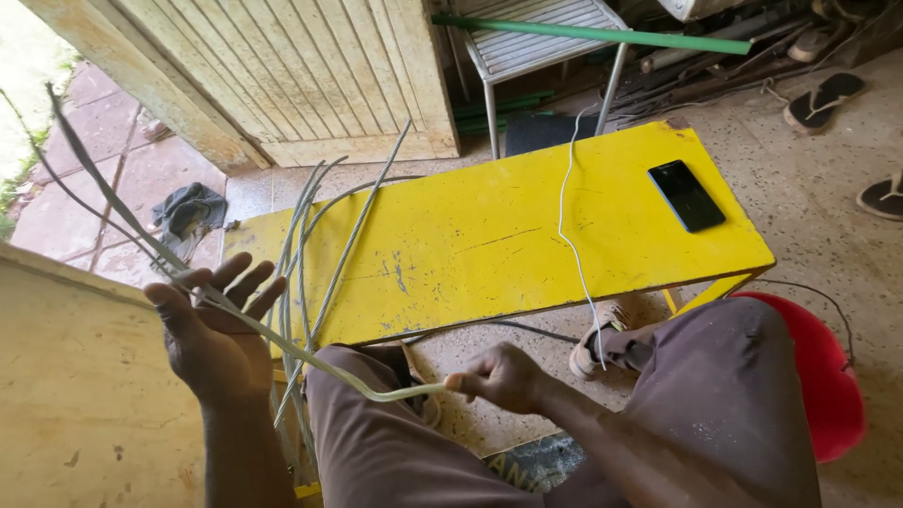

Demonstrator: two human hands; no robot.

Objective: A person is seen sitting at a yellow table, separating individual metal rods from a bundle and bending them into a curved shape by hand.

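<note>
The left hand [214, 337] is raised at the left, palm open and facing inward, fingers spread and pointing up, forearm rising from below; the right hand [499, 376] sits lower, near the knees, fist closed with thumb and fingers pinched, forearm running back toward the lower right.

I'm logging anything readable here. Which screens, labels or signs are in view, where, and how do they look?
Phone: flat on the yellow bench, far right end; black rectangle, screen dark.
Printed dark object: on the floor between the person's knees; light lettering, mostly hidden.
No other signs or packages show.
</note>
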